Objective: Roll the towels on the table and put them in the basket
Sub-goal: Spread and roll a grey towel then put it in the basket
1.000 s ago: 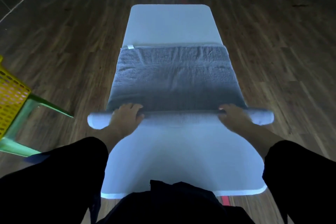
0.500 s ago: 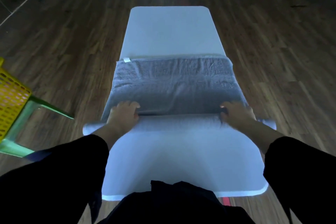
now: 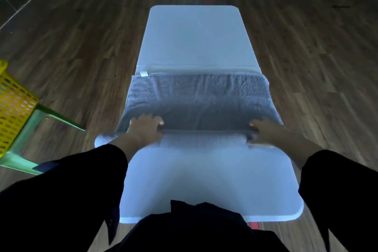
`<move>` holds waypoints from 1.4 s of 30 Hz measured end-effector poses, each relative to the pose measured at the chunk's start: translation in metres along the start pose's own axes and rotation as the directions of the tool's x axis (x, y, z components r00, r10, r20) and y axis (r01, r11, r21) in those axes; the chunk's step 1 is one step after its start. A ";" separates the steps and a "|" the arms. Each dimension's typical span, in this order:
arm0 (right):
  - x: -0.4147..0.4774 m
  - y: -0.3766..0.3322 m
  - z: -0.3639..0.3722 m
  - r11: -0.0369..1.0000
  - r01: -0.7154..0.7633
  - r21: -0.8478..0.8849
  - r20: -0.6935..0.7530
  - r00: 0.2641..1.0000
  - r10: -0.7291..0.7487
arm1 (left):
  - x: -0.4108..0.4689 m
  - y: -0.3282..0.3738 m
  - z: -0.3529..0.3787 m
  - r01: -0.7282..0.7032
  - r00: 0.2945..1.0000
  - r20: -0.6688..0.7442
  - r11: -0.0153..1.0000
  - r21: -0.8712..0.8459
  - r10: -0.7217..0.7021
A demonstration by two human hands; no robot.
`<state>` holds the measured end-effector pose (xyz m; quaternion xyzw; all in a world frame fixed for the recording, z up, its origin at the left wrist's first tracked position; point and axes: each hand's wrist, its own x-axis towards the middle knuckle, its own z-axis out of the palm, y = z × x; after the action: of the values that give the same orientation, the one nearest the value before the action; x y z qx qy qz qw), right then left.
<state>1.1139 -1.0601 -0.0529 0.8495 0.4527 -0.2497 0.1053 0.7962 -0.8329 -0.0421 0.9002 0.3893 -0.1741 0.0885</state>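
A grey towel lies across the white table, its white tag at the far left corner. The near part is wound into a pale roll whose ends stick out past both table sides. My left hand grips the roll near its left end, fingers curled over the top. My right hand grips it near the right end, thumb pointing inward. The yellow perforated basket stands at the left edge of the view, apart from the table.
The basket sits on a green plastic stool on the dark wooden floor. Bare table top lies beyond the towel and between the roll and my body. My black sleeves and clothing fill the bottom of the view.
The towel's far edge has slid toward me and its flat part is shorter. The roll under my hands has grown thicker; both hands stay on it at about the same place.
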 end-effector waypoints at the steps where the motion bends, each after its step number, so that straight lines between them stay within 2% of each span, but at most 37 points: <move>1: 0.002 0.000 -0.001 0.998 -0.031 0.061 -0.121 0.992 0.039 | 0.003 0.002 0.004 -0.001 0.992 -0.124 0.998 -0.056 -0.006; 2: 0.005 -0.003 0.003 0.990 -0.039 0.135 -0.221 0.973 0.068 | 0.004 0.005 0.010 -0.004 0.982 -0.186 0.994 -0.112 -0.017; 4: 0.006 -0.016 0.012 0.984 -0.004 0.179 -0.254 0.966 0.051 | 0.003 0.010 0.025 -0.037 0.995 -0.096 0.994 -0.104 0.027; 6: 0.001 -0.026 0.022 0.998 0.025 0.051 -0.189 0.982 -0.015 | 0.000 0.010 0.040 -0.079 0.997 -0.015 0.996 0.031 0.079; 8: -0.008 -0.031 0.030 0.996 -0.011 -0.086 -0.181 0.984 -0.005 | -0.003 0.007 0.043 -0.091 0.995 -0.033 0.989 0.119 0.096; 10: -0.012 -0.032 0.030 0.985 -0.058 -0.161 -0.224 0.974 0.020 | -0.004 0.007 0.036 -0.083 0.997 0.007 0.990 0.110 0.083; 11: -0.013 -0.033 0.027 0.982 -0.053 -0.181 -0.217 0.976 0.013 | -0.003 0.008 0.031 -0.081 0.994 0.076 0.994 0.067 0.076; 14: -0.010 -0.028 0.010 0.993 0.049 -0.110 -0.034 0.998 -0.053 | -0.004 0.003 0.012 -0.017 0.931 0.362 0.996 -0.088 0.048; 15: -0.011 -0.026 0.003 0.994 0.065 -0.086 0.032 0.998 -0.063 | -0.006 0.000 0.008 -0.011 0.926 0.376 0.997 -0.083 0.042; 16: -0.010 -0.023 -0.001 0.995 0.067 -0.076 0.038 0.997 -0.064 | -0.006 -0.002 0.005 -0.027 0.952 0.304 0.999 -0.045 0.039; 18: -0.004 -0.017 -0.004 0.999 0.037 -0.035 -0.120 0.992 -0.041 | -0.005 -0.005 0.011 -0.034 0.998 -0.043 0.999 0.009 0.034; 19: -0.001 -0.015 -0.002 0.999 0.029 0.030 -0.209 0.978 -0.022 | -0.005 -0.004 0.015 -0.035 0.980 -0.196 0.999 -0.026 0.030; 20: 0.000 -0.015 0.002 0.996 0.032 0.088 -0.237 0.972 -0.010 | -0.005 -0.002 0.019 -0.044 0.964 -0.265 0.996 -0.074 0.023; 21: 0.000 -0.016 0.006 0.994 0.049 0.093 -0.216 0.976 -0.028 | -0.005 0.000 0.023 -0.060 0.969 -0.242 0.994 -0.089 0.037; 23: -0.004 -0.017 0.017 0.997 0.064 -0.043 -0.128 0.989 -0.069 | -0.007 0.003 0.034 -0.088 0.990 -0.109 0.996 -0.019 0.086; 25: -0.008 -0.018 0.022 0.984 0.049 -0.171 -0.139 0.987 -0.074 | -0.009 0.002 0.038 -0.084 0.994 -0.067 0.994 0.074 0.089; 27: -0.009 -0.018 0.016 0.981 0.052 -0.186 -0.145 0.986 -0.079 | -0.009 0.002 0.030 -0.067 0.997 -0.029 0.992 0.107 0.071; 29: -0.008 -0.017 0.005 0.987 0.079 -0.139 0.025 0.997 -0.077 | -0.008 0.003 0.017 -0.059 0.992 0.114 0.997 0.041 0.054; 31: -0.009 -0.014 -0.006 0.992 0.076 -0.098 0.207 0.977 -0.054 | -0.009 0.001 0.007 -0.019 0.968 0.249 0.999 -0.035 0.027; 32: -0.008 -0.013 -0.009 0.994 0.066 -0.092 0.186 0.981 -0.048 | -0.010 -0.002 0.004 -0.017 0.973 0.228 0.999 -0.034 0.025; 33: -0.008 -0.010 -0.011 0.995 0.043 -0.095 0.071 0.997 -0.036 | -0.009 -0.005 0.005 -0.025 0.992 0.127 1.000 -0.005 0.026; 35: -0.007 -0.007 -0.006 0.999 -0.031 -0.036 -0.237 0.971 0.022 | -0.007 -0.012 0.013 -0.024 0.982 -0.186 1.000 0.020 0.027; 36: -0.006 -0.007 -0.001 0.998 -0.045 0.040 -0.291 0.955 0.055 | -0.007 -0.014 0.019 -0.033 0.963 -0.269 0.999 -0.003 0.031; 37: -0.008 -0.007 0.004 0.996 -0.038 0.087 -0.264 0.963 0.060 | -0.008 -0.015 0.023 -0.053 0.965 -0.258 0.998 -0.019 0.046; 38: -0.010 -0.008 0.011 0.997 -0.011 0.077 -0.208 0.978 0.027 | -0.008 -0.016 0.029 -0.082 0.980 -0.182 0.997 -0.011 0.078; 40: -0.015 -0.007 0.023 0.998 0.021 -0.063 -0.147 0.989 -0.030 | -0.010 -0.018 0.039 -0.126 0.990 -0.056 0.991 0.045 0.128; 42: -0.017 -0.005 0.025 0.979 0.014 -0.203 -0.200 0.978 -0.055 | -0.010 -0.019 0.039 -0.127 0.989 -0.058 0.988 0.084 0.132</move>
<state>1.0936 -1.0802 -0.0652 0.8477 0.4987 -0.1161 0.1390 0.7666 -0.8375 -0.0745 0.9315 0.3251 -0.1548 0.0511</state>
